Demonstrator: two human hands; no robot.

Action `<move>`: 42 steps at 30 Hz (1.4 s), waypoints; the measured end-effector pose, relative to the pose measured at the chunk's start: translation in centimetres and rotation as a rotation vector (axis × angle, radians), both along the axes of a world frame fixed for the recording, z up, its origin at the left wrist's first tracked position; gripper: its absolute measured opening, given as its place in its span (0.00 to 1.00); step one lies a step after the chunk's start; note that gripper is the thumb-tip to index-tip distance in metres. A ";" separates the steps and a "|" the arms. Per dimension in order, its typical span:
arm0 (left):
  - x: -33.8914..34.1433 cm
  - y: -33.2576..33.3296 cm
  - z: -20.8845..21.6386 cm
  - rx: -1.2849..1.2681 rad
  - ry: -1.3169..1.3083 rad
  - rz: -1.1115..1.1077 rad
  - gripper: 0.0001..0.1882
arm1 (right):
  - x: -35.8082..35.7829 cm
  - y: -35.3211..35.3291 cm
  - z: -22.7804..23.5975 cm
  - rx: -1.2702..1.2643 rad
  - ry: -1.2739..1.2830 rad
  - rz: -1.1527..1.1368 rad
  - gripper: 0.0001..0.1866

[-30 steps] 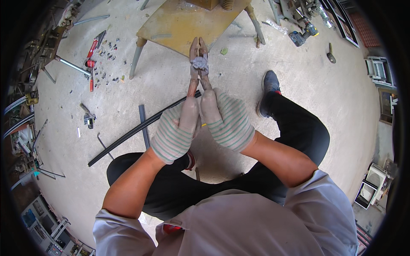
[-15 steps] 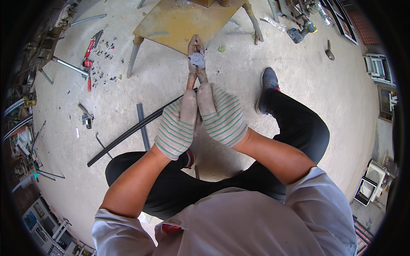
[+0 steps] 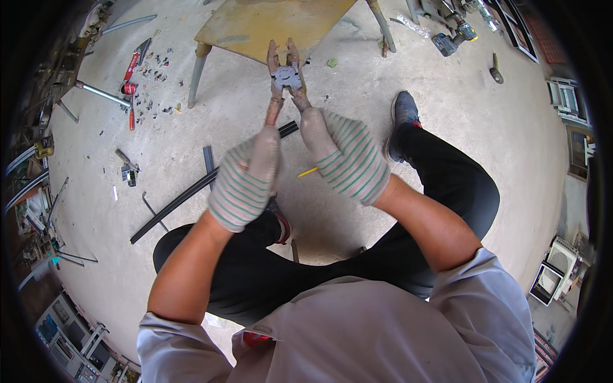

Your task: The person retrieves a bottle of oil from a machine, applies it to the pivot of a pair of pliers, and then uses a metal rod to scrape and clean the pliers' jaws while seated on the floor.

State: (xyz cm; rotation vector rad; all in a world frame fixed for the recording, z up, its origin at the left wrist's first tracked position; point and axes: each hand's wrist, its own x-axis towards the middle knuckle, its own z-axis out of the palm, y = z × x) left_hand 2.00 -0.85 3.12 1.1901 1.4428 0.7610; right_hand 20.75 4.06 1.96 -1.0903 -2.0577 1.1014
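A pair of worn, rusty pliers (image 3: 287,78) points away from me, its jaws spread apart. My left hand (image 3: 246,175), in a white knit glove with green stripes, is closed round the left handle. The right handle is in the grip of my right hand (image 3: 348,153), gloved the same way. Just left of the right palm a thin yellow tip (image 3: 308,172) sticks out; what it belongs to is hidden. Beneath the hands, long black strips (image 3: 185,195) lie slantwise on the floor, partly covered by my left hand.
Ahead stands a low yellowish table (image 3: 255,25) on metal legs. A red-handled tool (image 3: 132,67) lies among dark scraps at the far left. To the far right are a cordless drill (image 3: 450,41) and a hammer (image 3: 496,69). My legs bend on either side.
Both hands have moved apart, spreading the handles, and the pliers' jaws have gone from closed to open. The yellow tip beside my right hand has come into sight.
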 end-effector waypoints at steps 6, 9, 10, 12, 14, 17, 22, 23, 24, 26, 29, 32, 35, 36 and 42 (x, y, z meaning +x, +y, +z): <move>0.9 -0.5 0.7 -0.019 -0.161 0.047 0.25 | -1.7 -1.3 0.8 0.019 0.064 0.001 0.11; -2.0 0.3 0.6 0.015 -0.023 -0.069 0.28 | 0.3 0.3 2.1 -0.290 0.042 -0.009 0.14; -1.8 0.2 1.0 0.022 -0.009 -0.076 0.28 | 0.4 0.2 2.0 -0.243 0.051 -0.002 0.18; -1.8 0.3 -0.2 0.044 -0.059 -0.065 0.29 | 0.2 0.0 1.7 -0.140 0.064 0.003 0.21; -0.2 0.0 0.3 0.007 -0.080 -0.052 0.28 | -0.8 -0.4 1.6 -0.089 0.088 -0.021 0.18; 2.0 -1.3 0.9 -0.105 -0.281 0.074 0.28 | -2.3 -2.4 1.0 -0.206 0.149 -0.145 0.16; -1.8 0.6 0.7 0.042 0.052 -0.195 0.24 | 0.8 -0.4 2.6 -0.259 -0.002 -0.015 0.13; -2.0 0.5 0.7 0.102 0.076 -0.252 0.25 | 1.2 -0.1 3.0 -0.220 -0.080 0.044 0.13; -1.8 0.6 0.5 0.106 0.013 -0.221 0.25 | 1.4 -0.4 2.0 -0.041 -0.066 0.067 0.13; -1.4 0.0 0.0 0.098 -0.106 -0.148 0.25 | 1.0 -1.5 0.5 0.119 -0.026 0.077 0.13; 1.4 -1.7 -0.2 -0.041 -0.161 0.035 0.26 | -1.6 -2.2 0.1 0.100 0.049 0.033 0.11; 0.9 -0.7 0.9 0.020 -0.022 -0.071 0.22 | -0.9 -1.1 1.1 0.049 0.061 0.010 0.10; -1.5 0.1 0.8 0.378 0.287 -0.316 0.14 | 1.0 -0.6 2.7 -0.196 0.013 0.018 0.09; -2.3 0.4 0.7 0.563 0.416 -0.378 0.11 | 1.5 -0.8 2.3 0.063 -0.014 0.075 0.11; 0.4 -1.1 0.6 0.064 0.029 -0.161 0.25 | -1.6 -3.0 0.8 -0.001 0.125 -0.079 0.11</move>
